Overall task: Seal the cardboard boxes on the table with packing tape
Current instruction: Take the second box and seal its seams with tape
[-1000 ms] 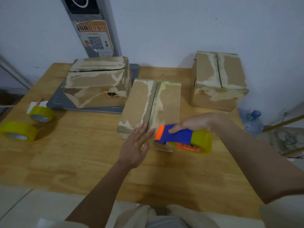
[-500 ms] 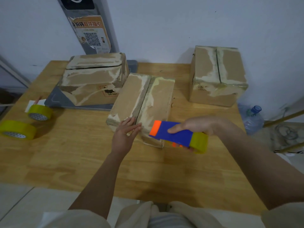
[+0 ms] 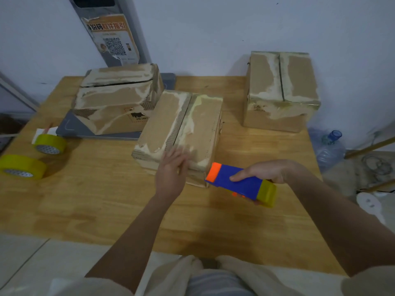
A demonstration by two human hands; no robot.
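1. Middle of the light wooden table (image 3: pixel 89 201) there's a flat brown cardboard box (image 3: pixel 181 129) with torn pale patches, lying at a slant. The two top flaps meet at a seam down the middle, and I can't make out any tape over it.
2. The left hand (image 3: pixel 171 174) rests on the near end of that box, right about where the seam ends. Its fingers (image 3: pixel 179 155) are smeared with motion blur, so honestly can't tell if they're spread or pressed together; they look roughly straight, not curled round anything.
3. The right hand (image 3: pixel 263 173) grips a blue plastic tape dispenser (image 3: pixel 239 182) with an orange tip and a yellowish roll at the back. Thumb lies along the blue top, and the other fingers wrap underneath, mostly hidden. The orange tip sits just beside the box's near right corner; can't tell if it touches.
4. A second worn cardboard box (image 3: pixel 115 103) sits back left on a flat grey platform (image 3: pixel 70 127), top seam gaping a bit.
5. A third, taller cardboard box (image 3: pixel 280 90) stands back right, well apart from the others.
6. Two yellow tape rolls lie at the left edge: nearer roll (image 3: pixel 21 166), farther roll (image 3: pixel 50 144), with a small white card (image 3: pixel 43 132) just behind it.
7. Off the table on the right, a clear water jug with a blue cap (image 3: pixel 330 146) is on the floor.
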